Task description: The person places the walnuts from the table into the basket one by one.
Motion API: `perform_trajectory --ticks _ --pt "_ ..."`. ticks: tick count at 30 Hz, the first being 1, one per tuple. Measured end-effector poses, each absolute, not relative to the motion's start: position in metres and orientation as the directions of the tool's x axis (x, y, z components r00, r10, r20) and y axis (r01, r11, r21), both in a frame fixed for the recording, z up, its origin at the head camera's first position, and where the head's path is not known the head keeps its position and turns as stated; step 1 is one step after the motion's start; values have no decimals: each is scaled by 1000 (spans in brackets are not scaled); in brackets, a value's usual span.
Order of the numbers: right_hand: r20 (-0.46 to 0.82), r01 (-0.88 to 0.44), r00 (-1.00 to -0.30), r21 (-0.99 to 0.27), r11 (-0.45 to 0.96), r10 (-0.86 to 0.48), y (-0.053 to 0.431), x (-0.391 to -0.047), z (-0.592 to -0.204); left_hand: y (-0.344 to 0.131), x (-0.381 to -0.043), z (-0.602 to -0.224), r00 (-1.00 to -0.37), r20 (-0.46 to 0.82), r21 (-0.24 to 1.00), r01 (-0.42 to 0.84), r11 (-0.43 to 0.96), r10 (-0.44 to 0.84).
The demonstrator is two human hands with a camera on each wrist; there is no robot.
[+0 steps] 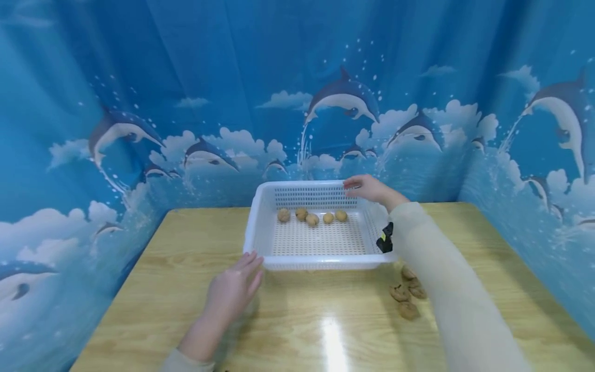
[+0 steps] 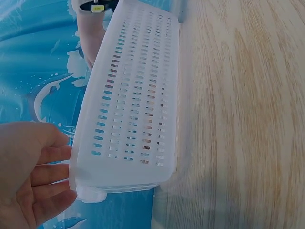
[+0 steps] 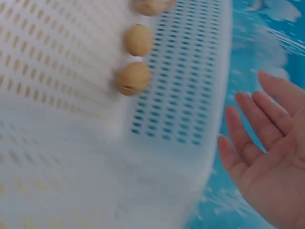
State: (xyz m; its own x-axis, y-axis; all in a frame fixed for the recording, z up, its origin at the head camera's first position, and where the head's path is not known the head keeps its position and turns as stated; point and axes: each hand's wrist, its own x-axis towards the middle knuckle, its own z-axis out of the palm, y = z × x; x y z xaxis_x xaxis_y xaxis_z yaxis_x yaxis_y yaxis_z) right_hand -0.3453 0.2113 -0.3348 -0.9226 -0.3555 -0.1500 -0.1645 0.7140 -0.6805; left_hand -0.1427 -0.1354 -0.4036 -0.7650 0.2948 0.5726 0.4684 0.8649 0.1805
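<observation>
A white perforated plastic basket [image 1: 258, 232] stands on the wooden table [image 1: 186, 268], with several walnuts [image 1: 312, 218] lined up along its far wall. My left hand [image 1: 234, 287] lies at the basket's near left corner with its fingers [image 2: 52, 155] straight, at the rim [image 2: 138, 95]; I cannot tell whether they touch it. My right hand [image 1: 364, 187] reaches over the far right rim, palm open, and its fingers [image 3: 248, 129] sit just off the basket wall [image 3: 190, 90]. Two walnuts [image 3: 134, 78] show through in the right wrist view. Neither hand holds anything.
A few walnuts [image 1: 406, 297] lie loose on the table to the right of the basket, beside my right sleeve [image 1: 446, 289]. A blue dolphin-print curtain [image 1: 344, 98] closes in the table at the back and both sides.
</observation>
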Motion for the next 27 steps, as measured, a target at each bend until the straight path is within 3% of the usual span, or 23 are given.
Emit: perform_trajectory --ticks 12,27 --pt "-110 -94 -941 -823 561 -319 263 -298 -315 -137 -143 -403 -758 573 160 477 864 312" --pt "-78 -120 -947 -815 567 -313 333 -223 -374 -139 -142 -405 -751 574 165 495 853 325"
